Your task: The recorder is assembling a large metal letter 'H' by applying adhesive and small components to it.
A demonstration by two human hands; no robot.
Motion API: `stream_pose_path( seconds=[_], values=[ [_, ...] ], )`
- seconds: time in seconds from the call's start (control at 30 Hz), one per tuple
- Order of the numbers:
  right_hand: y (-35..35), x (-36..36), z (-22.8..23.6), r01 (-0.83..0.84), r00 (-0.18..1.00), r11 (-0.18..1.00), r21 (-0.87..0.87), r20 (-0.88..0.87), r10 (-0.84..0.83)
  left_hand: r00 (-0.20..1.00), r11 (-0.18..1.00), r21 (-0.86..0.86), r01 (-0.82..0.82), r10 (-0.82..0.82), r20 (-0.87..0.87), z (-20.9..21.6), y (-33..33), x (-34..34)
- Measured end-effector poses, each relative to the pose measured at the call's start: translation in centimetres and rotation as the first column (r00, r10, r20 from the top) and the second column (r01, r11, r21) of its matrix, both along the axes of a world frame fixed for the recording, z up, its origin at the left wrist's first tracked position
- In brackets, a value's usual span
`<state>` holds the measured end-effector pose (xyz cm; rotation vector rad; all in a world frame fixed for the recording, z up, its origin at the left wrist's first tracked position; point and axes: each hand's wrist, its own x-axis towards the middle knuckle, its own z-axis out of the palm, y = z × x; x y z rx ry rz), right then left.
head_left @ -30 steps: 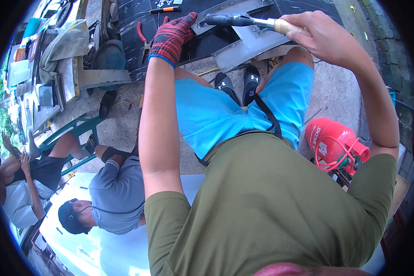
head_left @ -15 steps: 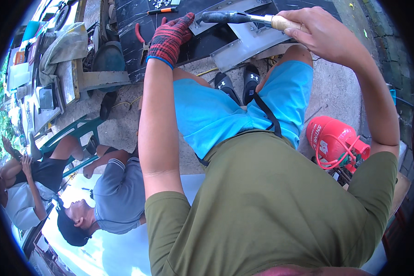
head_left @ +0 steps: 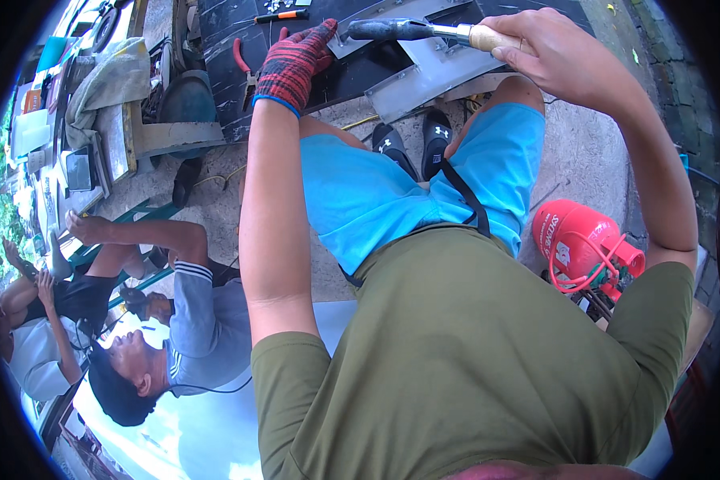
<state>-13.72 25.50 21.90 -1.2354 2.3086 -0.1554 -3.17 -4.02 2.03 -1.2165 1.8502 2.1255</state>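
Wooden-handled tool with a dark, blunt head (head_left: 412, 30) is held almost level above the black worktop (head_left: 346, 90), its head pointed toward the left. Its pale handle is grasped by the bare right hand (head_left: 558, 52), with the fingers wrapped and the thumb laid along the wood. The head is positioned over grey sheet-metal parts (head_left: 432, 80), along whose edges small projections are noted; whether contact is made cannot be told. The left hand (head_left: 298, 66), covered by a red-and-black knit glove, is placed just beside the tip of the head, fingers extended; whether anything is pinched by it cannot be determined.

Left of the glove, red-handled pliers (head_left: 241, 56) are laid on the worktop, and a slim orange-and-black hand tool (head_left: 282, 16) is located beyond them. Black slides (head_left: 435, 144) are worn below the worktop edge. To the right, a red gas cylinder (head_left: 576, 228) with a red hose (head_left: 578, 282) is observed on the ground. At left, a co-worker in a grey shirt (head_left: 230, 336) is seated, one forearm raised.
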Motion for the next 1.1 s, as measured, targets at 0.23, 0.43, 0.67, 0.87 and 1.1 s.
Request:
stream_pose_path(
  seconds=[0.23,0.43,0.67,0.87,1.1],
  values=[
    [1.9,-1.2,-4.5,-0.011,0.992,0.994,-0.112,-0.13,-0.004,0.994,0.996,0.009,-0.086,0.087,-0.068,-0.6,-0.1,-0.4],
    [2.1,-1.4,-5.0,-0.014,0.994,0.991,-0.133,-0.112,-0.001,0.991,0.992,-0.021,-0.128,0.127,-0.036,-2.2,-1.0,-0.6],
    [2.4,-2.1,-5.4,-0.018,0.998,0.991,-0.135,-0.065,0.009,0.996,0.995,0.047,-0.085,0.086,-0.014,-1.8,-1.3,-0.8],
    [2.8,-2.6,-5.4,-0.08,0.992,0.973,-0.218,-0.11,0.057,0.991,0.992,0.024,-0.122,0.123,-0.047,-1.9,-0.7,-0.5],
    [1.0,-1.0,-0.6,0.113,0.991,0.993,0.034,0.071,-0.115,0.996,0.995,-0.029,-0.092,0.092,-0.001,0.0,0.5,-0.4]
  ],
)
